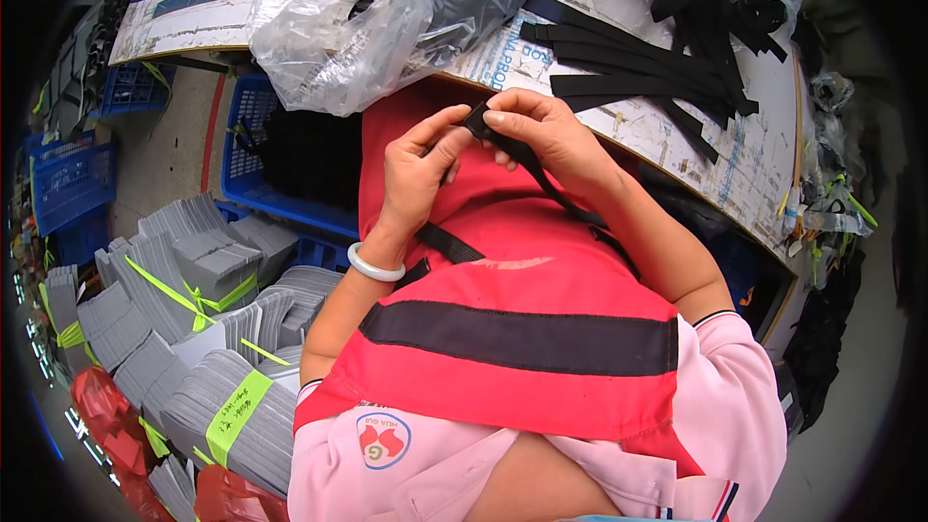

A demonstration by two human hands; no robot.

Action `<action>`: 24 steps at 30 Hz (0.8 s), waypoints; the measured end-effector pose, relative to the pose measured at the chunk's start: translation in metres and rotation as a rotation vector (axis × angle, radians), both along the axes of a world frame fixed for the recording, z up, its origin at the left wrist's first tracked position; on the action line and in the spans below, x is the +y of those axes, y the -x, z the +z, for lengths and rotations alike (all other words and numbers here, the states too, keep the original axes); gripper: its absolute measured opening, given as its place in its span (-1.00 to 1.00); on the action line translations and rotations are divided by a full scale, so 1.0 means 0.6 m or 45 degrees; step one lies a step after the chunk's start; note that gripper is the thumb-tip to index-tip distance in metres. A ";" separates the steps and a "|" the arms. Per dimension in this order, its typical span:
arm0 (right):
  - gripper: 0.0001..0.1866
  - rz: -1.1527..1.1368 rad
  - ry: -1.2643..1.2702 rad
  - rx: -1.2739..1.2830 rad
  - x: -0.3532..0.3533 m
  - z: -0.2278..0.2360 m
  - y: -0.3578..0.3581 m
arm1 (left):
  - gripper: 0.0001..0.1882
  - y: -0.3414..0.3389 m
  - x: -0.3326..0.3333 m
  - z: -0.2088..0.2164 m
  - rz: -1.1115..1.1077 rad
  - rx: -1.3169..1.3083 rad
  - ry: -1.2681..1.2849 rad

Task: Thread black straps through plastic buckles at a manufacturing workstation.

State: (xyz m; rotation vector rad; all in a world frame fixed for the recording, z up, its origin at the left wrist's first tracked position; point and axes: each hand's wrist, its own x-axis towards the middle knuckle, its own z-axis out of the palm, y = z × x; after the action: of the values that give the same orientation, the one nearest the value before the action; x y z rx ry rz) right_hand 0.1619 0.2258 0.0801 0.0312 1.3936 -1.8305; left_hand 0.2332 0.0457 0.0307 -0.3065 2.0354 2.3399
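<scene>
In front of my red apron (503, 213), I hold a small black buckle (478, 123) up between both hands. My left hand (414, 169), with a pale bangle at its wrist, pinches the buckle's left side between thumb and fingertips. On the other side my right hand (556, 135) is closed, its thumb pressing where the buckle meets a black webbing strap (537, 172). This strap runs down under my right forearm. A further length of black webbing (451, 244) lies across my lap by my left wrist. My fingers partly cover the buckle.
Ahead is a worn white table (619, 121) with several black webbing strips (638, 63) and a clear plastic bag (343, 24). A blue crate (253, 159) of black material stands left of my lap. Bundled grey sheets (227, 406) fill the lower left, beside red bags (106, 425).
</scene>
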 end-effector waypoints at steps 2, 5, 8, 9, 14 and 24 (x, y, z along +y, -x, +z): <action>-0.84 0.023 -0.157 0.480 0.000 -0.034 -0.008 | -0.83 0.000 -0.013 -0.029 -0.180 -0.362 -1.046; -0.88 -0.074 -0.188 1.099 -0.006 -0.037 -0.016 | -0.78 0.014 0.009 -0.002 -0.012 -0.392 -0.781; -0.89 -0.209 -0.066 0.782 -0.003 0.041 -0.039 | -0.79 0.013 0.011 0.007 0.107 -0.267 -0.556; -0.89 -0.131 -0.221 0.707 -0.002 0.046 -0.030 | -0.80 0.014 0.011 0.008 0.135 -0.236 -0.499; -0.85 0.133 -0.532 0.411 0.007 0.019 -0.010 | -0.83 0.009 0.014 0.009 0.161 -0.127 -0.146; -0.81 0.065 -0.360 0.348 0.000 0.009 -0.006 | -0.85 0.006 0.012 0.009 0.093 0.118 0.071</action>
State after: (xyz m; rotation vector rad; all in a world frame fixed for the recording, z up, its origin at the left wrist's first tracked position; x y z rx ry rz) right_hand 0.1653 0.2257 0.0855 -0.1126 1.8200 -1.6279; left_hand 0.2293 0.0531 0.0364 -0.2837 2.1706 2.3851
